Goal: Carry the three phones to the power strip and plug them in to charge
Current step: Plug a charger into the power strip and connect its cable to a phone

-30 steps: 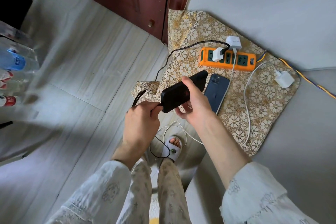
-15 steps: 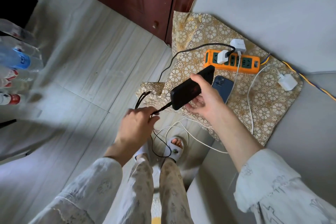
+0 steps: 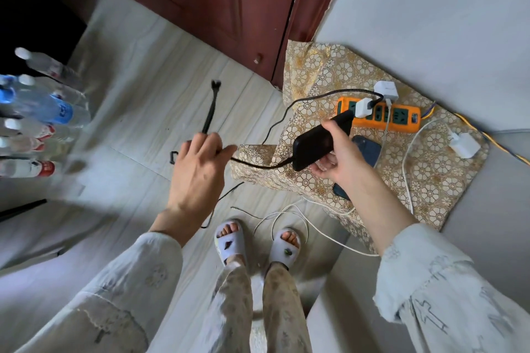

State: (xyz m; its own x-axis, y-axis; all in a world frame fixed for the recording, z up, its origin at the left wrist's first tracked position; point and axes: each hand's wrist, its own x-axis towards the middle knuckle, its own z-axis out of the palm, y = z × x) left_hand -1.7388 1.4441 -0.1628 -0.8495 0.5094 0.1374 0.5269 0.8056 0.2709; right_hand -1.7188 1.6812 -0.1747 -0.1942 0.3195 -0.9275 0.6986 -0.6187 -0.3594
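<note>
My right hand (image 3: 341,159) grips a black phone (image 3: 318,143), held tilted above the floral cloth (image 3: 447,175). A black cable (image 3: 258,165) runs from the phone's lower end to my left hand (image 3: 198,169), which holds the cable loosely, with a strap end sticking up past my fingers. A dark blue phone (image 3: 368,149) lies on the cloth under my right hand. The orange power strip (image 3: 395,117) sits behind it with two white chargers (image 3: 385,90) plugged in. A third white charger (image 3: 464,145) lies loose on the cloth, its white cable trailing down.
Several water bottles (image 3: 43,112) stand on the floor at the left. A dark red wooden door (image 3: 229,8) is behind. White and black cables (image 3: 286,218) loop on the floor near my sandalled feet (image 3: 255,241). A yellow-blue cord (image 3: 493,140) runs off right along the grey wall.
My left hand slid left and up along the black cable, away from the phone. The phone stays in my right hand with the cable now attached at its lower end.
</note>
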